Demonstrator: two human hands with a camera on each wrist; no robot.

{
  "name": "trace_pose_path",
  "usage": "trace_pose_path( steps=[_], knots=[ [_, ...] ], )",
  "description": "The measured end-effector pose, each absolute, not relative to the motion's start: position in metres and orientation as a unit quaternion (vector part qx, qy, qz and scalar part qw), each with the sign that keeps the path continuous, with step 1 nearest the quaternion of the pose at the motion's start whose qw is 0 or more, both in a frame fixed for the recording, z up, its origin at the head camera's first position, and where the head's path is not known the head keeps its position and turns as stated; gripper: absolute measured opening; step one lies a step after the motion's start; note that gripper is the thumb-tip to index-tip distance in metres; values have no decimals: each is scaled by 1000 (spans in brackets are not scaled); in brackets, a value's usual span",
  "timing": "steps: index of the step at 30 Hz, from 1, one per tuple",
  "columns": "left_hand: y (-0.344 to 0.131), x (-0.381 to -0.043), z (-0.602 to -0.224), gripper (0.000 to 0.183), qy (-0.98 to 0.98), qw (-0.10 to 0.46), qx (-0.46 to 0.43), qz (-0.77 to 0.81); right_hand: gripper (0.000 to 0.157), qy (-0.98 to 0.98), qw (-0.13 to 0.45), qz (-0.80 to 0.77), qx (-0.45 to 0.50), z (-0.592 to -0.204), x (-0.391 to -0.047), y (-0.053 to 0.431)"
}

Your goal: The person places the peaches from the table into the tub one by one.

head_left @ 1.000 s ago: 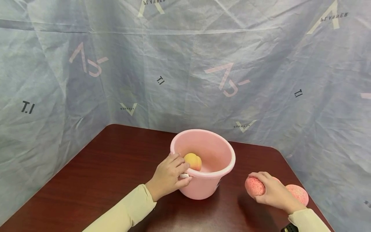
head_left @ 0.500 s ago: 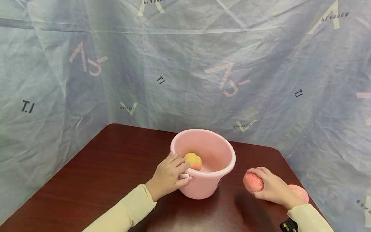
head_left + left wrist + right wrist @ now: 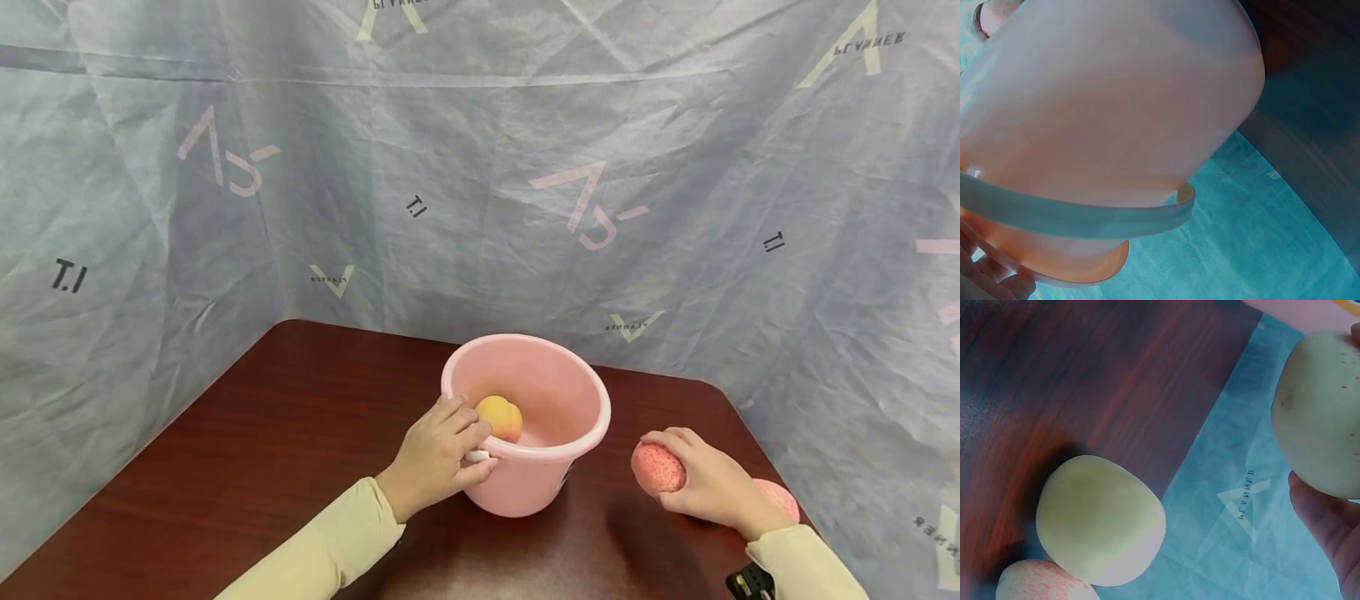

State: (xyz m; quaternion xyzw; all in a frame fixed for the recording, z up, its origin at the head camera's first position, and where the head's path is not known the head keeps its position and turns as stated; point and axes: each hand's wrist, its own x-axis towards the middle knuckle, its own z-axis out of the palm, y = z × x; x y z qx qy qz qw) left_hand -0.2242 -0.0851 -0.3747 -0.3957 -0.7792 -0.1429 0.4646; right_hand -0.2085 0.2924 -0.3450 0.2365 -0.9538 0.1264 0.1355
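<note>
A pink bucket [image 3: 517, 479] stands upright on the table, a yellow peach [image 3: 498, 417] inside it. My left hand [image 3: 435, 458] grips the bucket's near-left rim, fingers over the edge and thumb outside, beside the handle's white grip [image 3: 477, 455]. In the left wrist view, the handle band [image 3: 1085, 215] crosses the bucket's side. To the right of the bucket, my right hand [image 3: 708, 483] holds a pink-speckled apple [image 3: 658, 468] between fingers and thumb, above its shadow. The right wrist view shows this apple's pale, red-flecked underside [image 3: 1322, 419].
Two more round fruits rest on the table at its right edge: a pale green one [image 3: 1100, 522] and a red-streaked one [image 3: 1047, 584]. In the head view one pink fruit [image 3: 778, 500] shows behind my right wrist. A printed grey-blue curtain [image 3: 480, 208] surrounds the dark wooden table [image 3: 315, 400].
My right hand has lifted slightly with the apple, then stayed nearly still over the last half second. My left hand and the bucket have stayed in place.
</note>
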Motion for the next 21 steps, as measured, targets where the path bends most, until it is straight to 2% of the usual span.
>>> trace_pose_path(
  steps=[9, 21],
  knots=[
    [-85, -226, -375, 25, -761, 492, -401, -136, 62, -955, 129, 121, 238, -338, -209, 290],
    [-85, -224, -375, 27, -759, 496, -402, -126, 62, -956, 129, 116, 238, -336, -209, 284]
  ],
)
